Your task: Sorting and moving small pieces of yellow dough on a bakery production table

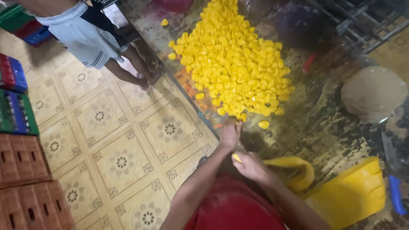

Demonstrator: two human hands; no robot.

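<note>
Heap of small bright yellow plastic pieces (235, 59) on dark worn desk (324, 123), at twelve o'clock from both hands. Left hand (229, 134) touches the heap's near edge, grip indiscernible. Right hand (251, 167) pinches one yellow piece (236, 157).

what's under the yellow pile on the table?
The pile of small yellow pieces sits on a dark, glossy tabletop, bare around its edges. Whatever lies beneath the pile's middle is covered. The left hand reaches its near edge.
</note>
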